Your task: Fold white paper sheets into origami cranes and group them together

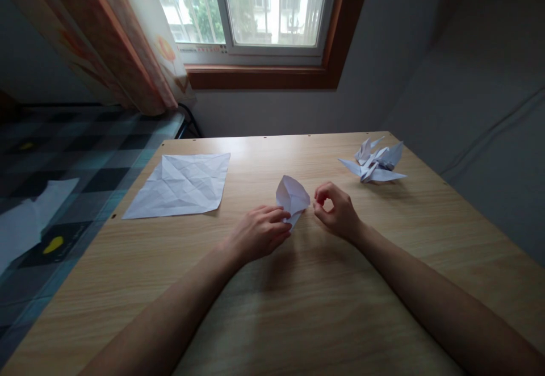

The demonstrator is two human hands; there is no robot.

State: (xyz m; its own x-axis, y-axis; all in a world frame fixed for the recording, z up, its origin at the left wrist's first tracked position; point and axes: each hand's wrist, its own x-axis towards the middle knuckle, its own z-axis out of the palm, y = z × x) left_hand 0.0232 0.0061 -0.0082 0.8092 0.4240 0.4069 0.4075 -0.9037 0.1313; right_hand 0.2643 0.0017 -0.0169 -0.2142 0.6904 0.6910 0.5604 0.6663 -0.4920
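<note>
shaping the folded paper (293,191)

the left hand (261,232) is pinching it mid-desk (251,163); the right hand (340,215) is hovering just right, grip pressed together. folding seems underway; the next move probably calls for both hands.

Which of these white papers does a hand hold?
The small, partly folded paper at centre, held by the left hand; the creased sheet, the paper cranes and the paper on the checked cloth lie untouched.

My folded piece (293,191): matt paper
The tabletop (255,319) looks smooth, faintly glossy wood; the flat sheet (187,186), creased paper.
</note>
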